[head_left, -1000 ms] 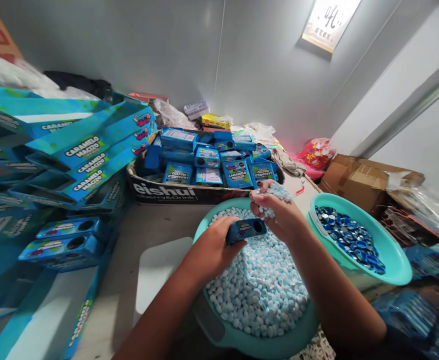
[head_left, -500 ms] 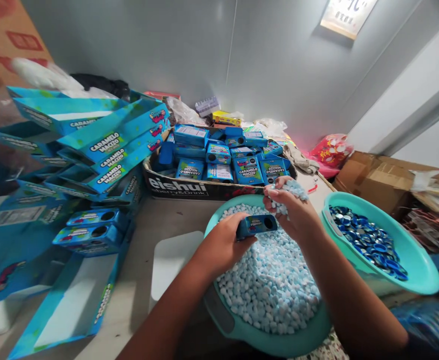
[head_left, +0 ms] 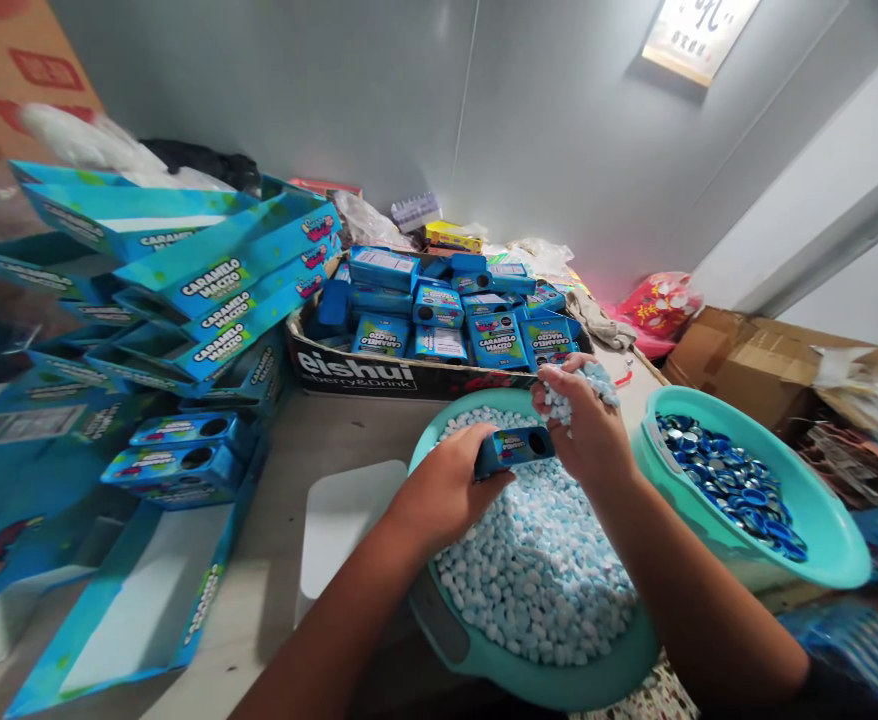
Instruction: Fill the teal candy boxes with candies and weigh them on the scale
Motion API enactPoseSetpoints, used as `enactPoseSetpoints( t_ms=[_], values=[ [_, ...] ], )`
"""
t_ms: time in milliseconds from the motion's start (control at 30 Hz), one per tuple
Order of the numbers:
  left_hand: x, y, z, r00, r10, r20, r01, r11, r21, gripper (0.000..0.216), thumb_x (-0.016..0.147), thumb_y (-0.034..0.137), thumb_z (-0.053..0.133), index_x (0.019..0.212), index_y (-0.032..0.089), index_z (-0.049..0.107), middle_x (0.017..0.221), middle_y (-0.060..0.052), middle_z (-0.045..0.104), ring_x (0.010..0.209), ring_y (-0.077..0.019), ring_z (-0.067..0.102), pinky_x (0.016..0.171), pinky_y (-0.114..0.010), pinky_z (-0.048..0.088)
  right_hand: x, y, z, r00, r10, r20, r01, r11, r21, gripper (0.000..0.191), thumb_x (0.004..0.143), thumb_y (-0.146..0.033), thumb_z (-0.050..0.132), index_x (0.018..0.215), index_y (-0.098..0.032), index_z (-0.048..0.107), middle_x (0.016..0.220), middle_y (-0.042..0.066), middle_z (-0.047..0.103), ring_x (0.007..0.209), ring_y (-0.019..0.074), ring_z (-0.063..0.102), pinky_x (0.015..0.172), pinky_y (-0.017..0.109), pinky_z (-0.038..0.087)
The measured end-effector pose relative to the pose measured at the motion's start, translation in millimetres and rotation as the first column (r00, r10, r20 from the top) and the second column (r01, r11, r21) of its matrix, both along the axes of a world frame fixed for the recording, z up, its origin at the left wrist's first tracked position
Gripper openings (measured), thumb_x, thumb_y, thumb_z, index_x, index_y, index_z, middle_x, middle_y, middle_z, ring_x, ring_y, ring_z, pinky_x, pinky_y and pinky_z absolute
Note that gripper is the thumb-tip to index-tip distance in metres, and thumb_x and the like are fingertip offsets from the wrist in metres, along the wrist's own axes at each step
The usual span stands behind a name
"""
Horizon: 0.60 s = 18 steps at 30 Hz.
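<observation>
My left hand grips a small blue candy box with a round dark hole in its face, held above a turquoise basin. My right hand, beside the box on its right, is curled around a heap of candies in pale blue and white. The basin below is filled with the same loose candies. Whether the fingers of my right hand touch the box is hard to make out.
Behind the basin, an open carton holds many blue boxes. Rightward stands a second turquoise basin with shiny blue lids. Stacked blue display trays rise at left. A white lid-like piece lies beside the candy basin.
My right hand has shifted slightly and its fingers are curled a little more over the candies. The box in my left hand stays almost where it was.
</observation>
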State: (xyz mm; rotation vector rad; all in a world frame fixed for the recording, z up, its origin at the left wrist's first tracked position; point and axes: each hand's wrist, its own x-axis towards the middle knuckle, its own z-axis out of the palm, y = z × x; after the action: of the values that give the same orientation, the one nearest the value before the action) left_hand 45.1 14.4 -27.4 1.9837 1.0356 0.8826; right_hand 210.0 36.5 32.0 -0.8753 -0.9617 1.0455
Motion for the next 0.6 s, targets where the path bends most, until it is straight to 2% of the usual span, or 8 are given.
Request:
enactPoseSetpoints(
  t_ms=[167,300,467,600],
  values=[
    [-0.4,0.4,-1.8,1.000,0.007,0.001,-0.007,1.000,0.001,0.044,0.088,0.035,0.065,0.128,0.021,0.055,0.130,-0.008,0.063,0.122,-0.0280,0.057,0.106,-0.044,0.046,0.7,0.2,-1.6,1.000,-0.013,0.018,0.013,1.000,-0.027,0.036,0.070,-0.027,0.080,0.082,-0.023,0.047,0.073,-0.005,0.057,0.061,0.0104,0.053,0.051,0.020,0.037],
    [0.0,0.3,-0.9,1.000,0.008,0.003,-0.008,1.000,0.001,0.042,0.088,0.034,0.065,0.127,0.022,0.056,0.128,-0.007,0.064,0.121,-0.0269,0.058,0.105,-0.042,0.046,-1.9,-1.4,-0.9,0.999,-0.026,0.036,0.028,0.999,-0.028,0.036,0.070,-0.028,0.080,0.082,-0.023,0.046,0.071,-0.005,0.056,0.059,0.0102,0.051,0.051,0.019,0.036],
    [1.6,-0.5,1.4,1.000,0.003,0.014,-0.003,1.000,-0.016,0.038,0.087,0.034,0.065,0.123,0.022,0.058,0.125,-0.006,0.065,0.119,-0.0262,0.060,0.103,-0.040,0.047,-5.2,-4.0,-1.8,0.996,-0.051,0.075,0.050,0.999,0.021,0.034,0.072,-0.027,0.078,0.083,-0.023,0.046,0.067,-0.005,0.056,0.059,0.0110,0.050,0.051,0.020,0.034],
    [2.0,-0.9,-0.1,1.000,0.017,0.003,-0.017,0.999,-0.032,0.041,0.088,0.033,0.065,0.126,0.021,0.057,0.129,-0.009,0.063,0.121,-0.0282,0.058,0.104,-0.044,0.046,-7.2,-5.2,-4.0,0.989,-0.072,0.127,0.063,0.995,0.077,0.030,0.075,-0.025,0.076,0.082,-0.023,0.047,0.066,-0.005,0.057,0.060,0.0123,0.050,0.054,0.023,0.036]
  ],
)
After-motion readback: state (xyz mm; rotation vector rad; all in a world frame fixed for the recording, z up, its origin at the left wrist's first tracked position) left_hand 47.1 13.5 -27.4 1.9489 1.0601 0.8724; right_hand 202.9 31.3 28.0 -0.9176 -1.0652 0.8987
